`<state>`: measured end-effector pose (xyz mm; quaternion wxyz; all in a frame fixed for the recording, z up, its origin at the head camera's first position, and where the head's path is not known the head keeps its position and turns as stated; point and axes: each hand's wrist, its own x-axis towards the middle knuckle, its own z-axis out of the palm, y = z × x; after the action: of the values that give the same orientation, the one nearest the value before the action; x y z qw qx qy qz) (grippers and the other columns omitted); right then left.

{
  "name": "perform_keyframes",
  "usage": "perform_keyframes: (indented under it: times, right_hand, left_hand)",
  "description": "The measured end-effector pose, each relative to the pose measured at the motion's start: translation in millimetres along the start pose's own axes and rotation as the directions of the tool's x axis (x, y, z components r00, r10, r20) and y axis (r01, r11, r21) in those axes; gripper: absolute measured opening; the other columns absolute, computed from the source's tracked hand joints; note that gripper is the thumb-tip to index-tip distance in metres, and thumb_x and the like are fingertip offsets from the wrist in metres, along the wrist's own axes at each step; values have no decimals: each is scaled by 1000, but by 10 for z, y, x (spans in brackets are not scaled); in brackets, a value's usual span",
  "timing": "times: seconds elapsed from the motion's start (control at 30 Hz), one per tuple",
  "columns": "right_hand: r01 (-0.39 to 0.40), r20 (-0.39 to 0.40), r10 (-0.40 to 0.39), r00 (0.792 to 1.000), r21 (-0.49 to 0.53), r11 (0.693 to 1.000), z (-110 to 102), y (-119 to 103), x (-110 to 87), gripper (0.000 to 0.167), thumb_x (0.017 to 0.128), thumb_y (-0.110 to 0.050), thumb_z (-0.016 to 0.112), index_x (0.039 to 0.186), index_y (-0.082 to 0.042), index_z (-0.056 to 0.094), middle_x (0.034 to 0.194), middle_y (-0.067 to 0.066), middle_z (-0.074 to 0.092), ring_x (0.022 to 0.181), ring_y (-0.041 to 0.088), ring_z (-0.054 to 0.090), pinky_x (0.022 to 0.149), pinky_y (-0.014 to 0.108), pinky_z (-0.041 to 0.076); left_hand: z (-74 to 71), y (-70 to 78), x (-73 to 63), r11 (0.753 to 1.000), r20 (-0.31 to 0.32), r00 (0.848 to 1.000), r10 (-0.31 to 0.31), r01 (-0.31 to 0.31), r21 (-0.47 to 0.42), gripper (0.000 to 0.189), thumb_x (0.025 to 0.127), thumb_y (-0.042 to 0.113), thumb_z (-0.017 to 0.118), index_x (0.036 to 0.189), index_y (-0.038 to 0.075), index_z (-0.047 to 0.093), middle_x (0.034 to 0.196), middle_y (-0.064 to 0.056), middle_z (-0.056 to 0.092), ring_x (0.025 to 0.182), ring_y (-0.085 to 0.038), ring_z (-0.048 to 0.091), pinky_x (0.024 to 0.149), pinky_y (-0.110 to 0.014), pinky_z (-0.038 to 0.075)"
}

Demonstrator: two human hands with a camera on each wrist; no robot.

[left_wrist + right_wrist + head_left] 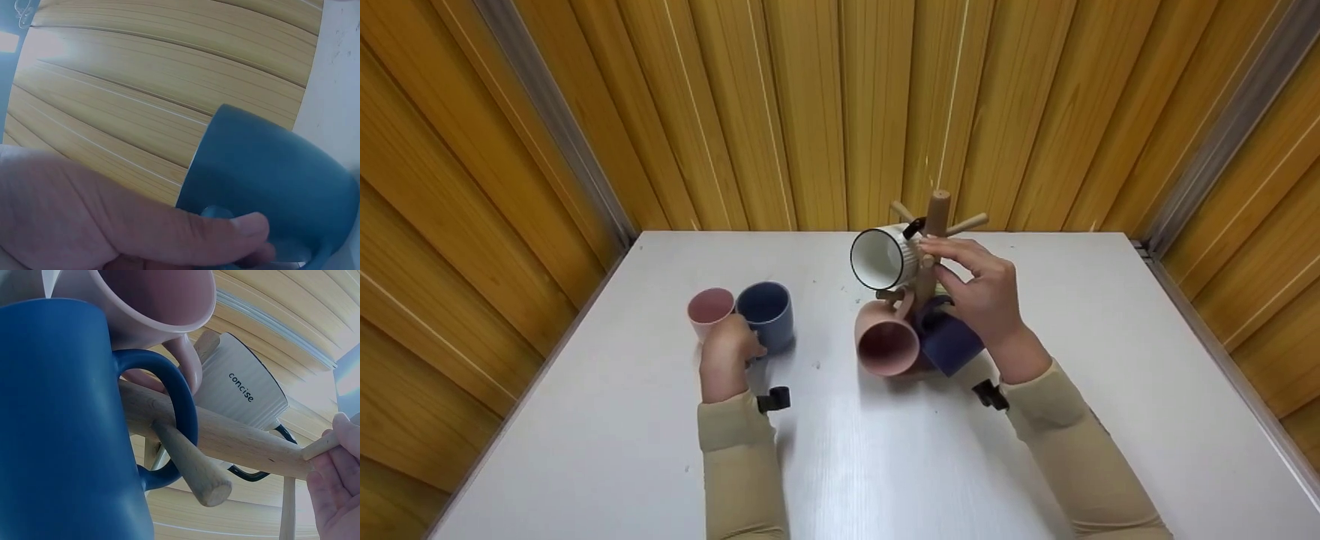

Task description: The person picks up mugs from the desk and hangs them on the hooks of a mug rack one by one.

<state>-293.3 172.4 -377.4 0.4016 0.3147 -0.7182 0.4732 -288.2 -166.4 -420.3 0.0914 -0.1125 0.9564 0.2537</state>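
Observation:
On the left of the table, my left hand (726, 349) holds the handle of a blue mug (769, 319), which stands upright. The left wrist view shows the thumb over that handle; the other fingers are mostly hidden. Close beside this mug stands a pink mug (710, 307), partly behind the hand. My right hand (986, 289) pinches an upper peg of a wooden mug tree (937, 214). On the tree hang a white mug (242, 391) with a black rim and handle, a larger pink mug (887, 341) lower down, and a dark blue mug (62, 422) with its handle round a peg.
The mug tree and the mugs are on a white table (847, 465). Yellow wood-look panels (810, 112) stand behind it and on both sides, with grey metal strips at the corners. Two bare upper pegs (967, 224) stick out near the tree's top.

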Motion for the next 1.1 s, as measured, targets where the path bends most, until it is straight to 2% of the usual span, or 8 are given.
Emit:
perform_keyframes:
  times: [0.17,0.27,0.4,0.53,0.67,0.8,0.93,1.1]
  right_hand:
    - [-1,-6,1,1000,0,1000,3,-5,8,32,78,19,77,104,1,79,105,16,79,110,5,71,99,18,54]
    - [-5,-2,5,1000,-8,1000,11,1,10,30,80,16,78,105,0,80,105,15,80,110,8,72,99,18,54]
    - [-12,1,12,1000,-15,1000,26,6,6,28,82,12,78,106,-1,80,105,14,80,110,9,72,99,17,54]
    - [-15,1,15,1000,-5,1000,34,10,5,29,82,14,77,106,-2,80,105,14,80,110,6,72,98,17,54]
    - [-10,-1,10,1000,2,1000,35,19,10,30,82,15,76,106,-2,80,105,14,80,110,3,71,98,17,54]
    - [-9,-7,9,1000,8,1000,34,18,12,30,81,15,77,106,-1,80,104,14,80,110,3,71,98,17,54]
    - [-12,-11,13,1000,22,1000,34,12,10,29,81,14,78,106,0,80,104,14,80,110,4,71,98,18,54]
    - [-18,-13,18,1000,36,999,36,11,5,27,82,13,78,106,1,79,105,15,80,110,3,71,99,19,55]
  left_hand:
    - [-21,71,-15,999,-26,1000,13,-14,-39,31,89,13,78,111,-7,70,90,-12,66,79,-23,58,77,-35,54]
    - [-24,135,-11,995,-81,997,-1,-7,-101,35,95,17,72,119,-9,67,100,-17,69,84,-25,59,82,-38,54]
    - [-7,208,25,987,-188,982,-15,-15,-160,36,100,23,67,122,-6,68,114,-22,72,96,-30,65,91,-45,55]
    - [0,245,51,983,-234,972,-1,-42,-178,39,99,28,68,123,-3,68,125,-23,71,107,-34,68,98,-49,54]
    - [-58,253,-15,972,-271,962,31,-91,-215,35,99,31,68,114,-1,70,116,-21,73,97,-30,66,90,-47,55]
    - [-147,277,-141,951,-307,949,75,-160,-263,30,101,31,67,107,2,69,105,-18,71,90,-27,60,84,-45,54]
    - [-208,337,-268,933,-302,946,115,-207,-295,27,100,30,68,102,3,68,98,-15,68,89,-27,60,84,-44,54]
    - [-259,403,-409,905,-268,950,162,-252,-344,24,100,30,68,101,5,68,100,-15,68,92,-28,62,89,-48,58]
